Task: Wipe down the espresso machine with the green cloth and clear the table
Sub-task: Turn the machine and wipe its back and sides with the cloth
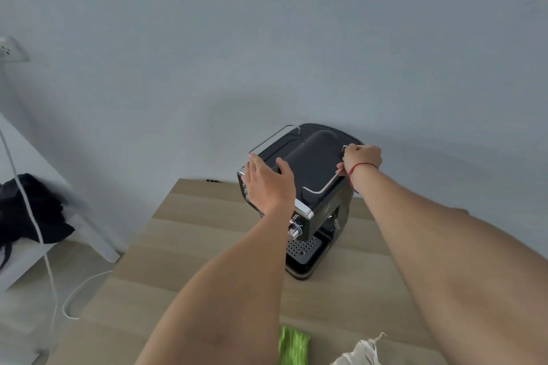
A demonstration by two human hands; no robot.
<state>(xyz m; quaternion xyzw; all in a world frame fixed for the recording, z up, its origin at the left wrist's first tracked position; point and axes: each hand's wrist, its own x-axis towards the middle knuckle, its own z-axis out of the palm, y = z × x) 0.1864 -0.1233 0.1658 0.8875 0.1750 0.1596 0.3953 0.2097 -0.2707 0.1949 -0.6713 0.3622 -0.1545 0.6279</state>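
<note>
Now left grip (pixel 268 184), right grip (pixel 362 156) on espresso machine (pixel 317 154); green cloth (pixel 293 347) apart.

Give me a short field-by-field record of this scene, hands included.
table: light wood
espresso machine: black, upright, at the far side
left hand: lies on the machine's top front corner
right hand: grips the machine's side rail
green cloth: near edge, untouched
white fabric: beside the cloth

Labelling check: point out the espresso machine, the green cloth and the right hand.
espresso machine (pixel 314 154): head view, dark top panel.
green cloth (pixel 293 347): head view, middle of visible strip.
right hand (pixel 362 157): head view, back of hand.
</note>
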